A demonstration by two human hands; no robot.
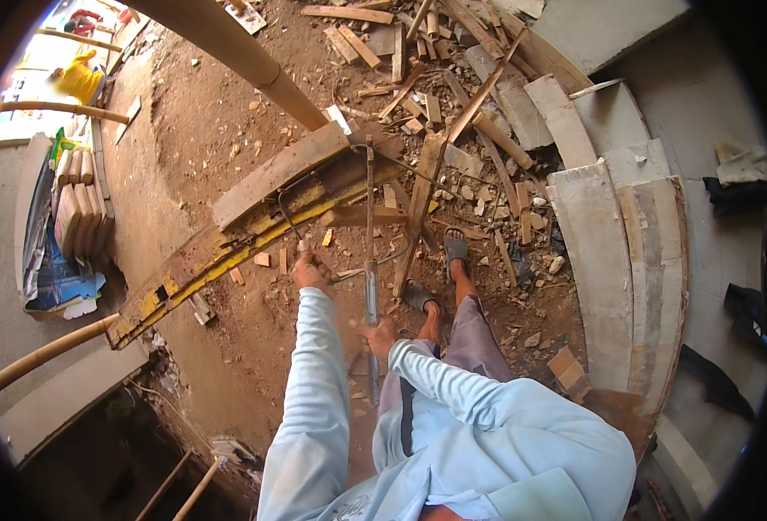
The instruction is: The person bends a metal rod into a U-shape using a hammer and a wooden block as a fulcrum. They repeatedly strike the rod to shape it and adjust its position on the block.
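My right hand (379,337) is closed round the grey pipe handle (371,300) of a long, straight metal bar. The bar's upper end (370,169) reaches onto a rusty, yellow-edged steel beam (218,252). Farther left, my left hand (314,271) is closed at a thin bent metal rod (286,213), whose curved end runs up to the beam. Another thin bent rod (392,257) passes behind the bar beside my left hand; how these rods join is unclear. A wooden plank (279,169) lies along the beam, and crossed timber (423,200) stands at its right end.
Scrap wood and rubble (488,174) cover the dirt at the far right. Stacked boards (618,269) stand on the right. A bamboo pole (227,56) slants over the beam. A dark pit (97,434) opens at lower left. A person in yellow (79,80) is far left.
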